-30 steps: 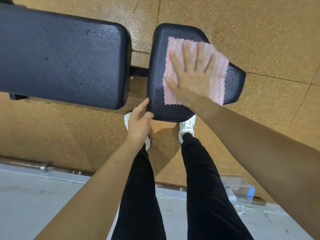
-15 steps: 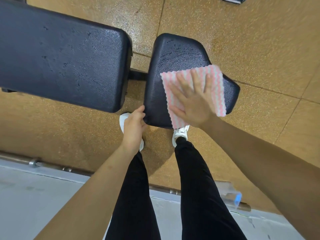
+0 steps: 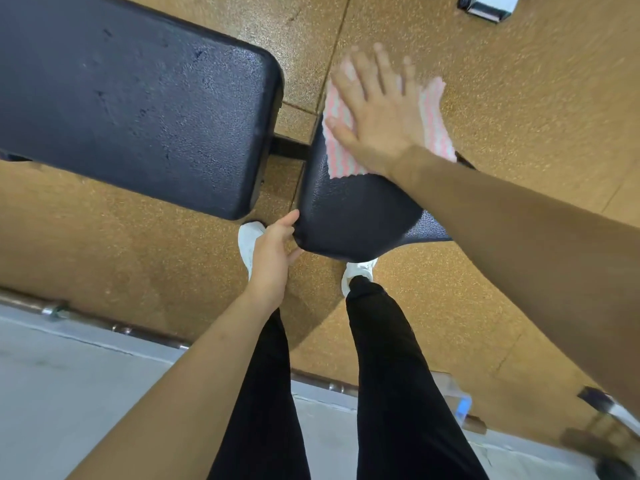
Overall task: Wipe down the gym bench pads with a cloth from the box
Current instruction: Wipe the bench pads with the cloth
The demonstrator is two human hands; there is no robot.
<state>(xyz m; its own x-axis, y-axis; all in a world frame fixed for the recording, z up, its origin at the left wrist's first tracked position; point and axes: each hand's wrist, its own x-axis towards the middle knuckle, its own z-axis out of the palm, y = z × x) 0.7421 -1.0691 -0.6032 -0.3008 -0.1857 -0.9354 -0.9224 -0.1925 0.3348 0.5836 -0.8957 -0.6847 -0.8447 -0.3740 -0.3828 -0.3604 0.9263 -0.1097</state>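
Now, nearest me, my left hand (image 3: 273,251) pinches the near corner of the seat pad (image 3: 349,216), thumb above, fingers beneath. Beyond, my right hand (image 3: 377,109) lies flat, fingers spread, pressing the cloth (image 3: 341,157) on the pad's far end. Bare pad lies toward me, so I'd stroke back along it.
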